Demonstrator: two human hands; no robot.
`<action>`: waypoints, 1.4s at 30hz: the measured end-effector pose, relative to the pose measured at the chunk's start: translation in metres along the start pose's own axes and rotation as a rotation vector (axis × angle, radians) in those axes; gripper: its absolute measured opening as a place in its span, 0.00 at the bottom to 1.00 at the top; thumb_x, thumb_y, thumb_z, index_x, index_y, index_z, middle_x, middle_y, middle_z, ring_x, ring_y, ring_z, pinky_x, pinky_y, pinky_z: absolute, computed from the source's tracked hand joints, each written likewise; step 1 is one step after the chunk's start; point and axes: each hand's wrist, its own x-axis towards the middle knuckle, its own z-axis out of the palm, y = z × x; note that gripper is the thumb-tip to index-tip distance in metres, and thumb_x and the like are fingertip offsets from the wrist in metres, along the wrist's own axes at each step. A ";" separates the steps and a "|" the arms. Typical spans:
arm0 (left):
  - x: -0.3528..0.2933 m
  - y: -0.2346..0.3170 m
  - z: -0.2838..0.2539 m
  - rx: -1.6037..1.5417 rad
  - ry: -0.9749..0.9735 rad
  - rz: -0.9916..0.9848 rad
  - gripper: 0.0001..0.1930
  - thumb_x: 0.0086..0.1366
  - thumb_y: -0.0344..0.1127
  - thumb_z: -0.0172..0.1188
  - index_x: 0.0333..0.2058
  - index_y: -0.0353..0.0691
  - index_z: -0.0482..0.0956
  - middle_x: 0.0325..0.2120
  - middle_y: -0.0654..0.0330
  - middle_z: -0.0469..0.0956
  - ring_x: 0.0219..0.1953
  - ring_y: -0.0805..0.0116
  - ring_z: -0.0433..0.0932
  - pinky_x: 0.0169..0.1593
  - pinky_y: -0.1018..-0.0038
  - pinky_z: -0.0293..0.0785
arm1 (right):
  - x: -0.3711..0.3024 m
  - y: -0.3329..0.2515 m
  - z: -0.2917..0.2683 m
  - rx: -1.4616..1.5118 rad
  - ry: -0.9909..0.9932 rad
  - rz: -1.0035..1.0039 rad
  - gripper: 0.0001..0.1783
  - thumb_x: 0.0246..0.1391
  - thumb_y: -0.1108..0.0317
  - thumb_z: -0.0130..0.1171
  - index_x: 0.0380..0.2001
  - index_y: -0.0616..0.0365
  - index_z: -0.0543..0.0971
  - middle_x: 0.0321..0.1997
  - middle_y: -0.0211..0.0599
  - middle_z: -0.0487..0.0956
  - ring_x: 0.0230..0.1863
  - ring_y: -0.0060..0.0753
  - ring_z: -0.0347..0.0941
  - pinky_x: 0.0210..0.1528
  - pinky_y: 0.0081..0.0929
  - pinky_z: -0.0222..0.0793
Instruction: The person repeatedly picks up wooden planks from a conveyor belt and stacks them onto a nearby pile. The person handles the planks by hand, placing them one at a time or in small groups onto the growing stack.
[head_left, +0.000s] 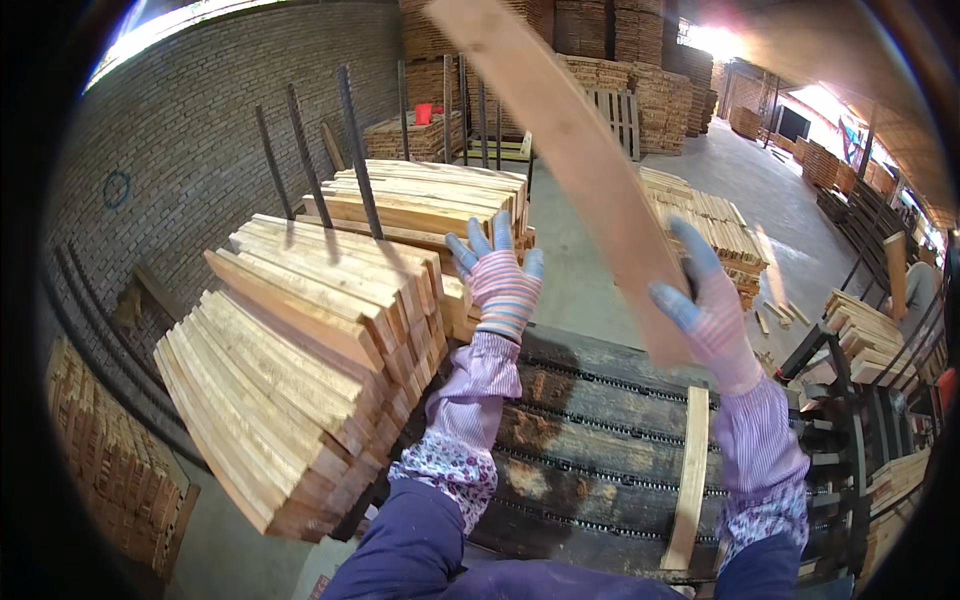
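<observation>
Resting nearest, on the dark chain conveyor (600,440) just below the arms, one pale wooden slat (690,480), waiting unpicked. Gripping a second, longer wooden plank (570,150) near its lower end with the right hand (705,315), gloved fingers (672,305) clamped around the board's edge, swinging the plank up and away so that it is slanting across the view toward the top edge. Hovering free beside it, the left hand (500,280), fingers (482,240) spread apart, touching nothing, held just in front of the nearer stack of planks (300,360). Judging by the piles, well along with the stacking: that nearer stack standing many layers high between upright steel rods (355,140), a second stack (440,200) behind it likewise built up, leaving the plank in hand and the slat on the conveyor unplaced. Holding the boards in place of any bin, only the rods of the rack. Showing further off, more lumber piles (720,230) on the concrete floor (590,260), and a red bucket (424,113) at the back, contents not visible.
</observation>
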 end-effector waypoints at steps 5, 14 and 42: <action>0.036 -0.028 0.032 -0.061 -0.032 0.258 0.35 0.60 0.56 0.67 0.62 0.44 0.76 0.65 0.46 0.71 0.73 0.33 0.57 0.74 0.30 0.39 | 0.148 -0.015 0.107 -0.156 -0.270 -0.233 0.37 0.61 0.65 0.63 0.72 0.57 0.66 0.61 0.49 0.80 0.60 0.40 0.78 0.64 0.35 0.73; -0.108 -0.013 0.020 -0.583 -0.503 0.407 0.30 0.62 0.52 0.65 0.58 0.40 0.79 0.55 0.47 0.80 0.62 0.39 0.71 0.67 0.43 0.56 | 0.237 0.052 0.256 -1.103 -0.567 -0.279 0.30 0.61 0.57 0.65 0.65 0.49 0.75 0.65 0.53 0.78 0.63 0.57 0.76 0.60 0.46 0.75; -0.374 -0.087 0.035 -1.003 -1.352 -0.319 0.24 0.71 0.32 0.64 0.64 0.35 0.74 0.55 0.53 0.81 0.56 0.66 0.79 0.62 0.68 0.74 | -0.294 0.217 0.113 -0.570 -0.198 1.321 0.61 0.45 0.59 0.76 0.79 0.45 0.52 0.71 0.59 0.69 0.69 0.55 0.70 0.70 0.43 0.67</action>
